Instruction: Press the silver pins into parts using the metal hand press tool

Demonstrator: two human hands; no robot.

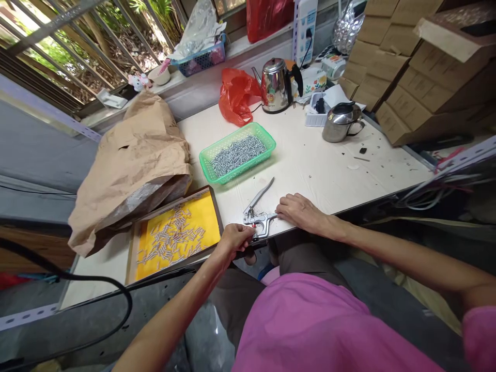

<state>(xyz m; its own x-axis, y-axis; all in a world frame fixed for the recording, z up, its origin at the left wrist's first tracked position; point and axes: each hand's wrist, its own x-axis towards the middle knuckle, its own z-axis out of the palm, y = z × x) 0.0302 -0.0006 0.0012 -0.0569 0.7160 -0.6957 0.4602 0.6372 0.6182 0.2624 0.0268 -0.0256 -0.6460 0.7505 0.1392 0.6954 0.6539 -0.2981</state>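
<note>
Silver hand pliers [260, 194] with a spring lie on the table near its front edge, handles spread apart. My right hand [297, 211] has its fingers closed around the end of the lower handle. At the jaw end, my left hand [234, 238] is closed in a pinch, close to a small red part; what the fingertips hold is too small to make out. To the left, a brown-rimmed tray [212, 206] with a yellow bottom bears many scattered small metal pins [170, 237]. Behind the pliers stands a green plastic basket [267, 135] filled with small metal pieces [238, 155].
A crumpled brown paper bag [135, 150] leans at the left. Farther back are a red plastic bag [237, 95], a steel kettle [276, 88] and a steel pot [337, 124]. Cardboard boxes [418, 77] are stacked at the right. A black cable [96, 279] curves at lower left.
</note>
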